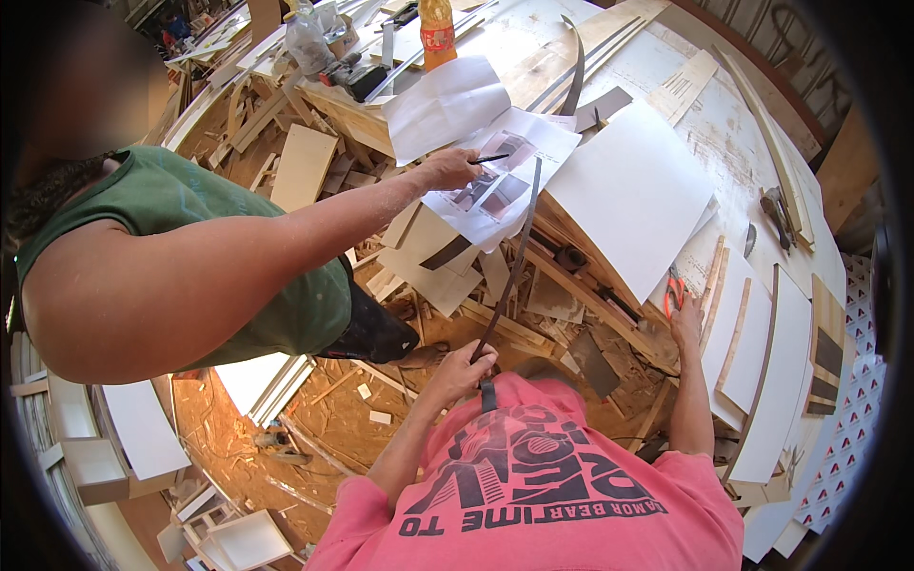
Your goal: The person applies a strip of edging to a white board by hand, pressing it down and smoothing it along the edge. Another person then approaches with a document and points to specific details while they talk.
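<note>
My left hand [464,369] is closed around the lower part of a long, thin dark strip [515,257]. The strip slants up and away, its far end over the printed sheets; a short piece of it hangs below my fist against the pink shirt. In my right hand [685,322], by the near edge of the workbench, is a pair of scissors with orange handles [674,290]; its blades are hard to make out. A co-worker's hand [449,169] holds a black pen [490,158] over a printed sheet with pictures [505,190].
A person in a green sleeveless top [228,209] stands at my left. On the bench lie a white panel [633,195], a cordless drill [354,78], an orange-filled bottle [437,36], a hand plane [776,214] and narrow strips [733,333]. Wood offcuts [428,262] litter the floor.
</note>
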Tool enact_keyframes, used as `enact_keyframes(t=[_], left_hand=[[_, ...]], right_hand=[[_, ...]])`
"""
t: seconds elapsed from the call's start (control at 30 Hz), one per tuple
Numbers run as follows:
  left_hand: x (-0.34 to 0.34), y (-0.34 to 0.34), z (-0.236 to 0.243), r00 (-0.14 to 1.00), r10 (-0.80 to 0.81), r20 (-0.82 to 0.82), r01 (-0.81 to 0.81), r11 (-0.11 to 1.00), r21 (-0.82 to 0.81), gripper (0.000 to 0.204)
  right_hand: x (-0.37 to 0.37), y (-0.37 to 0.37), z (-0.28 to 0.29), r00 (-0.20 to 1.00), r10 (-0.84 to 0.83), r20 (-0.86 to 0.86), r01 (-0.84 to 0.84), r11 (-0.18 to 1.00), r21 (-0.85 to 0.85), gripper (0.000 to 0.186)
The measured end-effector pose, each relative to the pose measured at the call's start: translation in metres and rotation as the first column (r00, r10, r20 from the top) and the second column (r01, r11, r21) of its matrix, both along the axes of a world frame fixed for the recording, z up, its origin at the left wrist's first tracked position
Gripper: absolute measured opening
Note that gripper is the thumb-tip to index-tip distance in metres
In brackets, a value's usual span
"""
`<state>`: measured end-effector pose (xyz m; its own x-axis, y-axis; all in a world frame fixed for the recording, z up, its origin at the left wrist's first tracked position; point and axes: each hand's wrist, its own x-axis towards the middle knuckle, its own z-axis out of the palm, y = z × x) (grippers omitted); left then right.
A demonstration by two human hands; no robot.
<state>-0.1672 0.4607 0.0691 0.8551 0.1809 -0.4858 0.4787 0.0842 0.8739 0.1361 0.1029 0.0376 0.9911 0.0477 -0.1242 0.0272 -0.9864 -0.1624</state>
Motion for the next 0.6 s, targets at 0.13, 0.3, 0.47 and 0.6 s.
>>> enact_keyframes(t=[0.13,0.3,0.47,0.6], left_hand=[[0.0001,-0.0016,0.0006,1.000,-0.005,-0.009,0.005,1.000,0.008,0.019],[-0.0006,-0.0030,0.0008,1.000,-0.008,-0.001,0.008,1.000,0.021,0.020],[-0.0011,-0.0039,0.0006,1.000,-0.014,0.000,0.014,0.999,0.034,0.021],[-0.0023,-0.0039,-0.0027,1.000,-0.008,0.000,0.008,1.000,0.029,0.022]], right_hand=[[0.0000,-0.0002,0.0004,1.000,0.019,0.020,-0.019,1.000,0.010,0.051],[-0.0003,0.0006,0.0011,1.000,0.013,0.019,-0.013,1.000,0.016,0.050],[0.0016,-0.0052,-0.0064,0.999,0.012,0.045,-0.012,1.000,-0.016,0.050],[0.0013,-0.0022,-0.0053,0.999,0.008,0.038,-0.008,1.000,-0.003,0.050]])
